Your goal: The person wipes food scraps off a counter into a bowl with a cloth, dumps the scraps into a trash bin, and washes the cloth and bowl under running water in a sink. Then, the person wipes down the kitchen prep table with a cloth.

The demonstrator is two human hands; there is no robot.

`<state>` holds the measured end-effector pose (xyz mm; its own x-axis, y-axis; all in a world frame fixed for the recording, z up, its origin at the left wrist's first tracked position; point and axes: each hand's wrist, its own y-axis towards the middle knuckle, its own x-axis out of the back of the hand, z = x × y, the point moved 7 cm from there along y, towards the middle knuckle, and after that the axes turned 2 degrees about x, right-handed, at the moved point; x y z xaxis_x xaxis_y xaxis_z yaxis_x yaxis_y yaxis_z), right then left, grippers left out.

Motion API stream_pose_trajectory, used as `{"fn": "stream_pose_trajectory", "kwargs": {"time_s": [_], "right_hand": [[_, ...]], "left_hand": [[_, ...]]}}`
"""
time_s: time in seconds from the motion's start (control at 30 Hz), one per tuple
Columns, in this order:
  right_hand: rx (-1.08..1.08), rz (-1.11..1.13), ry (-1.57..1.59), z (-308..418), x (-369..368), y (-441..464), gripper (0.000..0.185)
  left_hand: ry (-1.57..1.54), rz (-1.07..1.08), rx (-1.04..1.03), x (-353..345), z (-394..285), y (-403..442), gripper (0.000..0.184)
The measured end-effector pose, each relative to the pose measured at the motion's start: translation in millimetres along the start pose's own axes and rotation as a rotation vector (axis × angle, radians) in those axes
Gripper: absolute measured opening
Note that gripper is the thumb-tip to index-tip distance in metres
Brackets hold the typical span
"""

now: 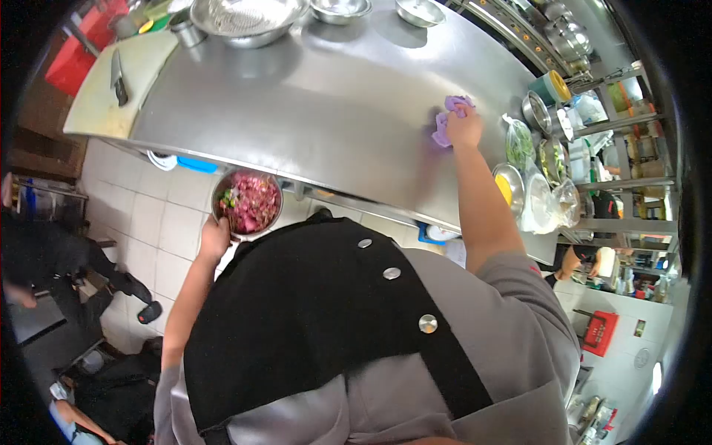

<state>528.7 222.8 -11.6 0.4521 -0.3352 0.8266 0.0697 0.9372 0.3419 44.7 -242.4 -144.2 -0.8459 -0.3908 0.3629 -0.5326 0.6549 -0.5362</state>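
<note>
- Head view: the left hand [216, 237] grips the near left side of a round metal bowl [218, 194], held beyond the surface's near edge, above the tiled floor [144, 215]
- The bowl holds a moist, chopped pinkish-red mix [254, 202] with green bits
- The right hand [465, 130], fingers curled, clutches a crumpled purple cloth [443, 132] on the smooth, shiny metal surface [311, 104]
- The right arm reaches forward; the left hangs lower, bent outward

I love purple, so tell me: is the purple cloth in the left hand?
No, the right hand holds the purple cloth; the left hand holds a bowl.
</note>
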Motion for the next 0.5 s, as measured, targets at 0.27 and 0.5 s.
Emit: {"fn": "stream_pose_trajectory", "kwargs": {"time_s": [0.27, 0.5], "right_hand": [[-0.055, 0.009, -0.359, -71, -39, 147, 0.032], [0.280, 0.212, -0.373, 27, -110, 215, 0.040]], "left_hand": [[-0.102, -0.216, 0.217, 13, -12, -37, 0.031], [-0.040, -0.285, 0.168, 22, 14, -49, 0.033]]}}
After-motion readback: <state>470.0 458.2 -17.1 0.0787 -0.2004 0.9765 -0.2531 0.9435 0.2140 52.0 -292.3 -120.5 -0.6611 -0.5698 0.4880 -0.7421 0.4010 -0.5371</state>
